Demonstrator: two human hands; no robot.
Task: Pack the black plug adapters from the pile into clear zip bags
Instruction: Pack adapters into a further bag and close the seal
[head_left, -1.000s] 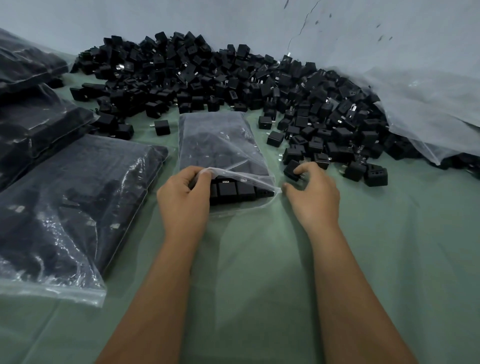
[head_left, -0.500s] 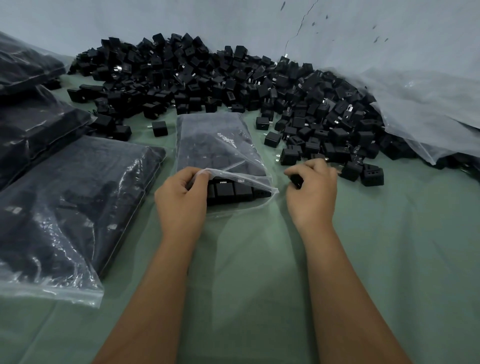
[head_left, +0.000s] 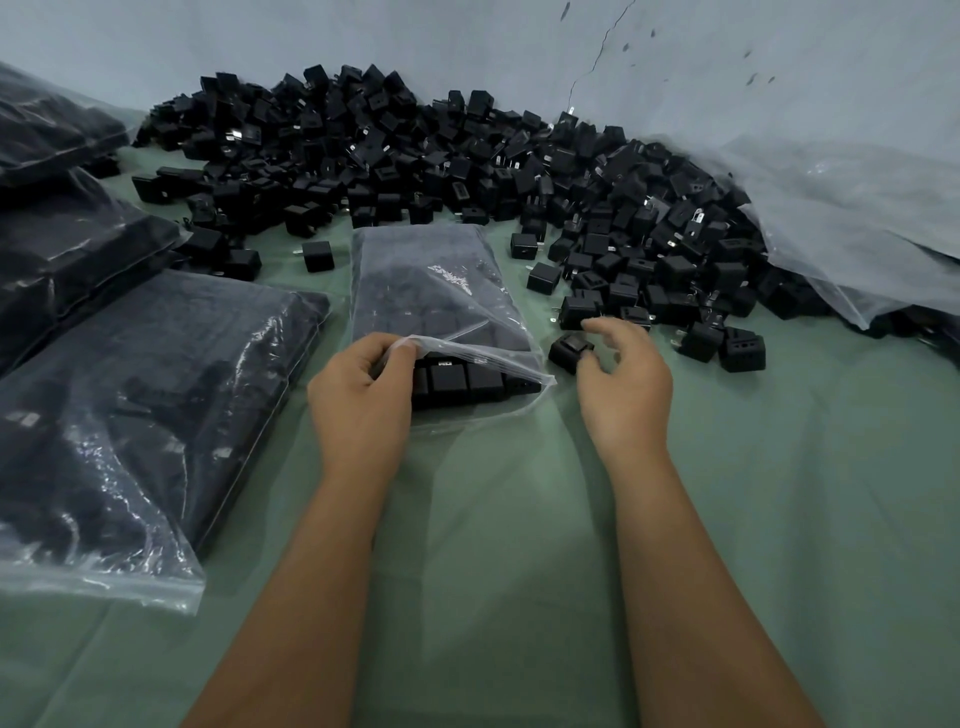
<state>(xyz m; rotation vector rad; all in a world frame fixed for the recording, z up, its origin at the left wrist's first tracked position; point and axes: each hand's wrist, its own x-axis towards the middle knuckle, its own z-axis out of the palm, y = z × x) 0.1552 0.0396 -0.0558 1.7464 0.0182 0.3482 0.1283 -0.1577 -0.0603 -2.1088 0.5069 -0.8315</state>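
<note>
A clear zip bag (head_left: 441, 291), partly filled with black plug adapters, lies flat on a green cloth (head_left: 779, 467). The left hand (head_left: 361, 400) pinches the upper lip of the bag's mouth between thumb and fingers, lifting it so a row of adapters shows inside. Just to the right of that grip, beside the bag's open corner, the right hand (head_left: 623, 384) holds one black adapter (head_left: 571, 352) at its curled fingertips. Beyond both hands, a large pile of loose adapters (head_left: 467, 171) spreads to a pale wall (head_left: 467, 36). Left of the left hand lie filled zip bags (head_left: 140, 405). Far right of the right hand, a crumpled plastic sheet (head_left: 857, 223) overlaps the pile.
</note>
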